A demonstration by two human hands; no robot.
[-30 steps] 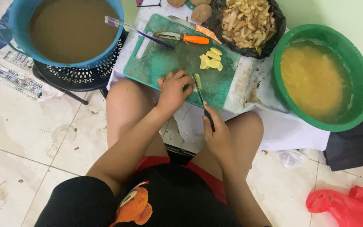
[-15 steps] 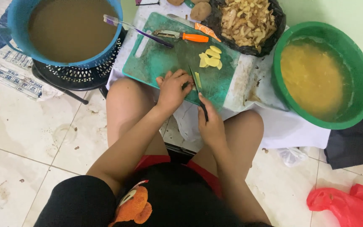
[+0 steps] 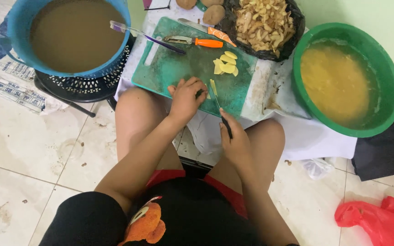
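The right hand (image 3: 234,142) sits nearest, just past the knee, clenched around the dark handle of a knife (image 3: 219,111). The blade runs up and away from the body onto the near edge of the green cutting board (image 3: 169,68), its long axis leaning slightly left toward the far side, tip resting among the pale pieces by the fingers. The left hand (image 3: 185,98) lies on the board just beside the blade, fingers curled down over a small pale piece of potato (image 3: 212,86), pinning it; how much of that piece is left under the hand cannot be told.

For a clean cut here, the judgement is that the left fingertips should stay tucked back from the edge, the piece held flat, and the blade brought straight down rather than dragged, since hand and steel are almost touching.

Further out on the board a small heap of yellow slices (image 3: 226,64) lies well apart from the hands. Beyond it rest an orange-handled peeler (image 3: 192,41) and a purple toothbrush (image 3: 147,37), both lying roughly left to right. At the far edge sit a black bag of peelings (image 3: 263,23), a blue basin (image 3: 76,34) of brown water to the left and a green basin (image 3: 345,79) of yellow water to the right.
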